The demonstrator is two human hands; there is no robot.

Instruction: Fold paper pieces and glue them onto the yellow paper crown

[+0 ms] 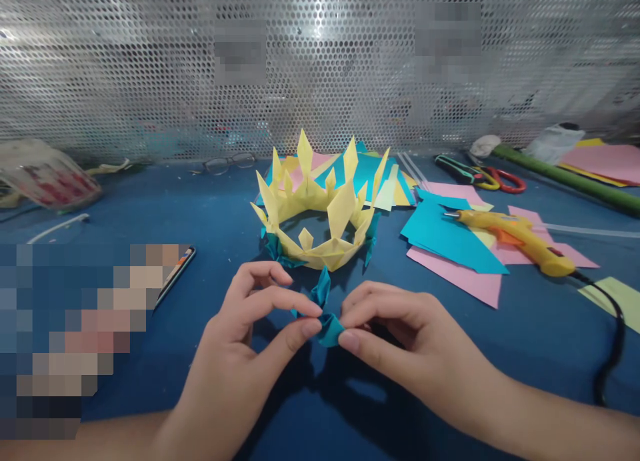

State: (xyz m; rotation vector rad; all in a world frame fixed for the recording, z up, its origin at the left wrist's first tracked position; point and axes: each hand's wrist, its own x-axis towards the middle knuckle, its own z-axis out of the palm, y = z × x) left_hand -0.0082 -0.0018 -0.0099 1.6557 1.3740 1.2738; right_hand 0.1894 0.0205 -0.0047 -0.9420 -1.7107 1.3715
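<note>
Nearest me, my left hand (245,341) and right hand (413,334) work above the blue table (210,214), thumb and forefinger of each pinched narrow on a small folded piece of teal paper (330,331). It sits between my fingertips, just in front of the yellow paper crown (341,211); more teal pieces (273,246) show at both sides of the crown's lower edge. I judge that I am shaping a fold; the next move seems to call for light, steady pressure, lest it crease wrongly. My glue gun (525,239) lies over loose paper (450,237) to the right.
</note>
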